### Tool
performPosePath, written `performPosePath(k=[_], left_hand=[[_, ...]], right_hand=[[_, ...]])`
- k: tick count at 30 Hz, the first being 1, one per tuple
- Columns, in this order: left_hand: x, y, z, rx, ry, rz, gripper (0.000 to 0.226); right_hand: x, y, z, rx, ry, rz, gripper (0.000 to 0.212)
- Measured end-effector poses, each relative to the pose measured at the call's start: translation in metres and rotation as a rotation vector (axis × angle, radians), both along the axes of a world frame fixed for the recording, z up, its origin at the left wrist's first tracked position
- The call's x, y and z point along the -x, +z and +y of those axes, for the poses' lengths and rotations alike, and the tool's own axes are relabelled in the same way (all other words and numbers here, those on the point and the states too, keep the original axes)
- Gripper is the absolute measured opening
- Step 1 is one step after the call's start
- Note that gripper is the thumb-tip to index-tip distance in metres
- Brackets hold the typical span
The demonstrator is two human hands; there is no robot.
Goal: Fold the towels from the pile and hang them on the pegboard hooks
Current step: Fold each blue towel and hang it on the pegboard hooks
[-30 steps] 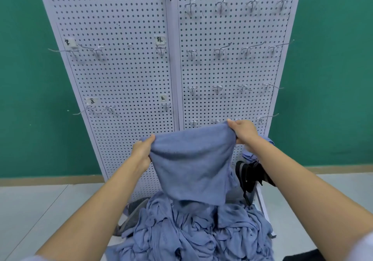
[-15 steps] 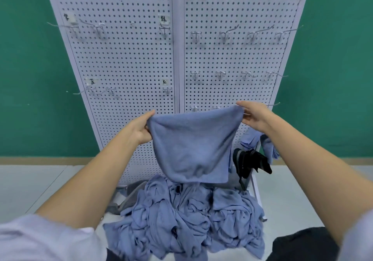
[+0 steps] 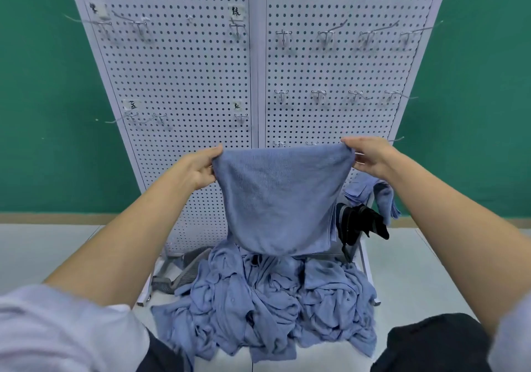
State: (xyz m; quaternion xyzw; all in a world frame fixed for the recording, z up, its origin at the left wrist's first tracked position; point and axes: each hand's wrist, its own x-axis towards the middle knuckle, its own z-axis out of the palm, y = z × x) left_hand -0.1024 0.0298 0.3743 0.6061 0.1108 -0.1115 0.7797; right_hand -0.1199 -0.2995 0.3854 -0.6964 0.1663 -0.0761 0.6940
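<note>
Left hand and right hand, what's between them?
A blue towel, its top corners pinched by the left hand and right hand, in the head view.

Green wall [image 3: 43, 113], pale floor [image 3: 43, 251]

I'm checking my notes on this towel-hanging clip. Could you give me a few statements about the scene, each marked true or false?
1. The left hand and the right hand each grip a top corner of the blue towel. True.
2. The blue towel already hangs on the pegboard. False: the hands hold it up in front of the board.
3. A pile of blue towels lies below it. True.
4. The wall behind the pegboard is red. False: it is green.
5. Every hook carries a towel. False: the upper hooks are bare.
</note>
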Motion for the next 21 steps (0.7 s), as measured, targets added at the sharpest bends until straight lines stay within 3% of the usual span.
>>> performPosePath(k=[5,11,16,19,21], left_hand=[[0.001,0.003,0.002,-0.045,-0.011,-0.040,0.025],[-0.001,0.009,0.006,-0.156,0.035,-0.089,0.020],[-0.006,0.012,0.010,-0.286,0.015,-0.207,0.027],[-0.011,0.011,0.012,-0.513,-0.032,-0.295,0.039],[-0.013,0.009,0.012,-0.710,-0.062,-0.369,0.043]], right_hand=[[-0.001,-0.001,-0.002,0.052,0.045,-0.015,0.014],[-0.006,0.000,-0.006,0.153,-0.011,0.003,0.010],[-0.006,0.003,-0.006,0.095,0.038,-0.047,0.011],[-0.004,0.004,-0.003,0.157,0.199,-0.069,0.025],[-0.004,0.002,-0.002,0.343,0.249,-0.075,0.033]])
